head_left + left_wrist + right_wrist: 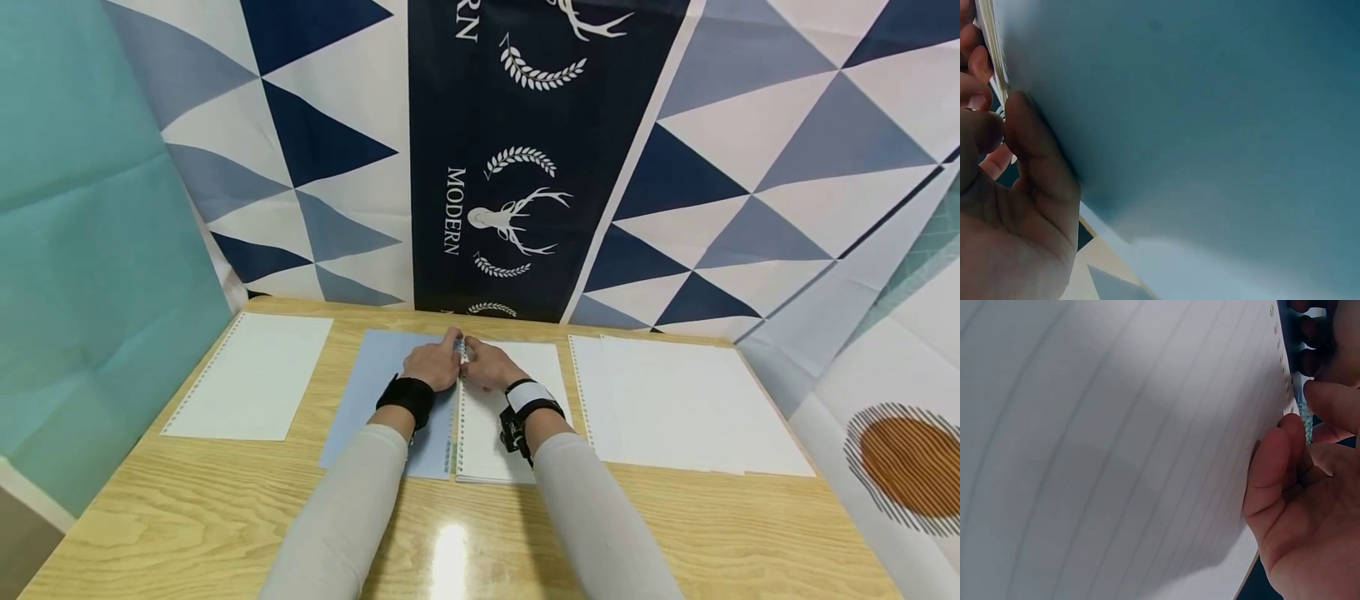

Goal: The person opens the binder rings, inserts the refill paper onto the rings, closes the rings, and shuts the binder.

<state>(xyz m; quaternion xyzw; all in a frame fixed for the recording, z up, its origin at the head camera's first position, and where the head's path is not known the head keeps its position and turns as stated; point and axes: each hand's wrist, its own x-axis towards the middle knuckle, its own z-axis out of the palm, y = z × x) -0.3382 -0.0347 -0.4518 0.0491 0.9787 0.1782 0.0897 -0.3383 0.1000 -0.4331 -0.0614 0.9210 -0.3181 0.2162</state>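
A loose-leaf notebook lies open on the table. Its blue cover (pixel 362 400) is on the left, and a stack of white ruled sheets (pixel 487 454) with punched holes is on the right. Both hands meet at the far end of the ring binding (pixel 448 454). My left hand (pixel 431 365) pinches the binding there, its thumb (pixel 1038 147) lying along the blue cover. From the other side my right hand (pixel 492 367) pinches the binding, with its thumb (pixel 1269 465) against the sheets' holed edge. The fingers partly hide the rings.
A single punched sheet (pixel 251 375) lies at the table's far left. Several overlapping white sheets (pixel 690 404) lie on the right. A patterned cloth wall (pixel 337 167) rises behind the wooden table (pixel 225 517), and a teal cloth (pixel 97 250) hangs at left.
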